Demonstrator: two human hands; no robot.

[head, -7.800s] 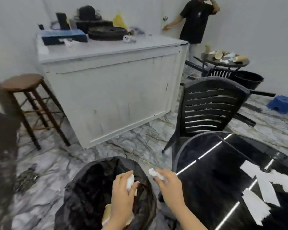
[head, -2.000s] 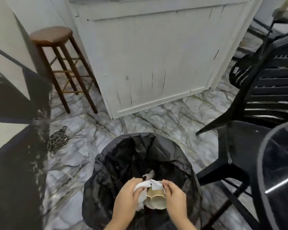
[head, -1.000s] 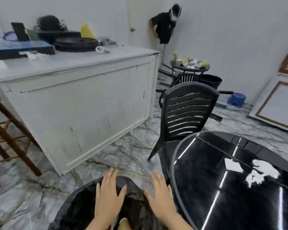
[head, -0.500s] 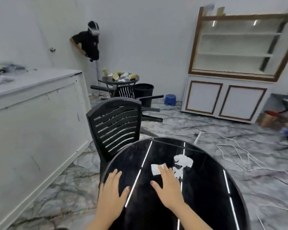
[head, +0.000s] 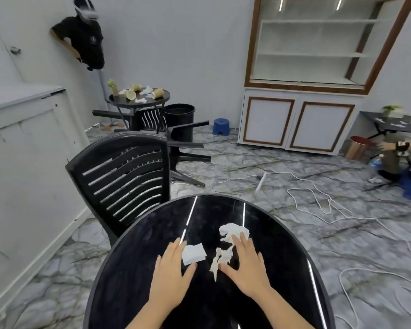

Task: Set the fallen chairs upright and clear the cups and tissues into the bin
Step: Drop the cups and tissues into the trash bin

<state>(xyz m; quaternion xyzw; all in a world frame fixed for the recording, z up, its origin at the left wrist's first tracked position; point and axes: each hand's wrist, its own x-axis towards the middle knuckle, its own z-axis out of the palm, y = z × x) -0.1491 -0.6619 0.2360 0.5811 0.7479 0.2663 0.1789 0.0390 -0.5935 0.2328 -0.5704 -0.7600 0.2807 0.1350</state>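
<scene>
No brand, label or writing could be read anywhere; the small pale mark on the dark shirt [head: 90, 41] of the person standing at 11 o'clock was too small to make out.

The round black counter [head: 133, 276] lay directly below the camera. Both hands hovered low over it, and whether they touched the top could not be told. The left hand [head: 171, 274] had its fingers [head: 173, 248] spread and straight, thumb out toward 3 o'clock; a flat folded tissue [head: 193, 254] lay just beside those fingers, at the gap between forefinger and thumb. The right hand [head: 246, 267] was likewise flat and spread. A twisted tissue strip [head: 220, 258] lay at 9 o'clock of it, its lower end touching or almost touching the thumb tip. A crumpled tissue [head: 233, 230] lay at 12 o'clock, its near edge under or against the tips of the fingers. Neither hand pinched anything.

An upright black slatted chair [head: 126, 176] stood at 10 o'clock of the counter. Farther off at 12 o'clock, a fallen chair [head: 188, 138] lay on its side on the marble floor [head: 259, 162], beside a black bin [head: 179, 113]. Behind it a small round counter [head: 152, 103] carried tipped paper cups [head: 131, 94] and scraps of tissue. A white cable [head: 318, 200] trailed over the floor at 2 o'clock.
</scene>
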